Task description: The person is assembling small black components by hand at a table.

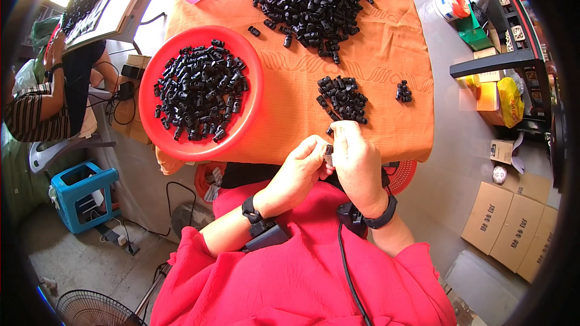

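Observation:
Close together at the table's front edge, my two hands work over one small black barrel-shaped plastic piece [328, 150] that looks like a cord lock. My left hand [304, 162] pinches it between thumb and fingers. My right hand [357, 160] is closed beside it, thumb and forefinger together; another black piece [330, 132] shows by its fingertips, and whether they grip it I cannot tell. Just beyond lies a small pile of black pieces [344, 98], with a few more in a little cluster [403, 92] to the right. A red round basin [257, 93] at the left holds many such pieces.
A large heap of black pieces [308, 6] covers the far part of the orange tablecloth [284, 108]. At far left another person [45, 93] sits by a white tray. A blue stool [84, 196] stands left, a fan [96, 311] lower left, cardboard boxes [507, 223] right.

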`<state>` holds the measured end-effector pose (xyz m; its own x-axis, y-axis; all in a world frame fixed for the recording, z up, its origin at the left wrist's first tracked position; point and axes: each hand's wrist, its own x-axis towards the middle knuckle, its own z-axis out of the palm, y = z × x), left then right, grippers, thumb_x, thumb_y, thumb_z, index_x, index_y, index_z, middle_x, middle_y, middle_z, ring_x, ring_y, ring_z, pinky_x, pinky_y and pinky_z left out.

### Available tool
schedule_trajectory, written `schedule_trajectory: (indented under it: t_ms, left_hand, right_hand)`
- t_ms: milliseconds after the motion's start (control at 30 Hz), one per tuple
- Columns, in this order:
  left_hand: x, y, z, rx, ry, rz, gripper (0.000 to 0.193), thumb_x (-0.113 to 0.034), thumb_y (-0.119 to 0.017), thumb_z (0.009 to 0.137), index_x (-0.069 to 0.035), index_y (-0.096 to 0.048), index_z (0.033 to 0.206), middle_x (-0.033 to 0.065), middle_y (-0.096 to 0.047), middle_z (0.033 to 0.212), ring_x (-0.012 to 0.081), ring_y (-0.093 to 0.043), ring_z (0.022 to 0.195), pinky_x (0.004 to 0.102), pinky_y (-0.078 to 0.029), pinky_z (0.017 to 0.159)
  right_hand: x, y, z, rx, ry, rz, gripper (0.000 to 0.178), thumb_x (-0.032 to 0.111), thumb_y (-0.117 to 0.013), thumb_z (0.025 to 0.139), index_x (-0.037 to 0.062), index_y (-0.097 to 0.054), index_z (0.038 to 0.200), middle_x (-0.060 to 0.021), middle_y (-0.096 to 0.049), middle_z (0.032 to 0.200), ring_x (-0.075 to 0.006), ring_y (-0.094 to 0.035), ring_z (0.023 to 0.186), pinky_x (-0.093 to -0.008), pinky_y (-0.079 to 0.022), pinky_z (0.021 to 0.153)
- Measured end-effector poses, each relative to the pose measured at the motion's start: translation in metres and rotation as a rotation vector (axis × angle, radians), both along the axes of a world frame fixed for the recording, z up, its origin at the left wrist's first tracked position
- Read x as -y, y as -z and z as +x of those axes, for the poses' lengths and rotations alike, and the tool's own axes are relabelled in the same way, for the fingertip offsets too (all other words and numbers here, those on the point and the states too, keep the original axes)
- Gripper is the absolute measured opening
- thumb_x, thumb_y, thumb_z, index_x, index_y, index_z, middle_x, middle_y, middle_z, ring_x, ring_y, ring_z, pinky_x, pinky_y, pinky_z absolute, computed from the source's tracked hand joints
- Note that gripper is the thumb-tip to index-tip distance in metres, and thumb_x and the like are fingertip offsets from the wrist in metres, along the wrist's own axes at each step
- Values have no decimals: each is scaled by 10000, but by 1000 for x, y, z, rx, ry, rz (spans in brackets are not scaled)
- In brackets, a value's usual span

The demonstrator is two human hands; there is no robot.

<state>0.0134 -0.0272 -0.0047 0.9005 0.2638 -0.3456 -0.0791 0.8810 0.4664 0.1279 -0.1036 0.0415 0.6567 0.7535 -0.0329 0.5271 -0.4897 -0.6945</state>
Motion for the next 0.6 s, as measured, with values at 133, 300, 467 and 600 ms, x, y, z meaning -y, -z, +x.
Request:
schedule_trajectory:
  t_ms: [133,300,467,600]
  left_hand:
    - [1,1,0,-2,-2,4,177,-233,-450,1074,-92,-521,993,0,-551,898,118,-496,820,281,-424,783]
    - [2,2,-1,-7,-13,30,184,-240,-444,1077,-95,-521,996,-3,-551,889,110,-495,818,279,-420,785]
    - [0,1,0,-5,5,-36,200,-253,-434,1080,-101,-522,985,-7,-550,877,101,-490,797,276,-423,761]
    - [1,5,-1,-2,-1,-65,194,-251,-440,1077,-99,-523,989,0,-556,887,103,-498,796,273,-434,761]
  right_hand:
    - [1,0,1,41,-23,-6,129,77,-571,927,44,-573,1052,-180,-664,743,-366,-680,683,-458,-529,574]
    - [0,4,-1,97,-30,-5,137,66,-572,919,42,-572,1054,-178,-660,730,-365,-678,673,-460,-527,570]
    - [1,6,-2,83,2,19,159,52,-568,911,46,-578,1069,-179,-651,712,-361,-670,654,-457,-517,561]
    - [0,4,-3,90,11,20,156,54,-564,921,46,-582,1076,-170,-651,718,-360,-665,641,-459,-511,557]
